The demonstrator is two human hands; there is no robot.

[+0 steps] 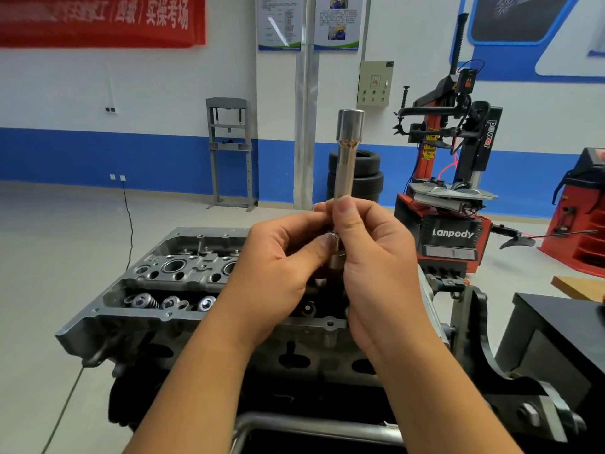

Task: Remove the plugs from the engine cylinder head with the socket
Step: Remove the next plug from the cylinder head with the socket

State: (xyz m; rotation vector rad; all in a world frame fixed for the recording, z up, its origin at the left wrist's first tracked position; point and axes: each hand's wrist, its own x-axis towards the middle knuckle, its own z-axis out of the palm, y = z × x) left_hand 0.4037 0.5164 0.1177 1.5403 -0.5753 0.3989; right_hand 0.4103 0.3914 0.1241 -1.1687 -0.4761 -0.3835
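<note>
Socket [346,158] stands upright in the head view, held in the air above the cylinder head [170,290]. The right hand [376,270] grips its lower shaft with curled fingers and thumb. The left hand [278,267] pinches a small metal part at the bottom end; I cannot tell whether it is a plug. The socket looks like stiff, smooth, rather heavy steel, so it is best to hold it at the narrow shaft.

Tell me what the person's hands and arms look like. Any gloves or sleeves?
No gloves and no sleeves in view. Both the left hand and the right hand are bare, and the forearms are bare down to the bottom of the picture. No rings, watch or bracelet show. The thumbnails are short and plain, with no polish.
</note>
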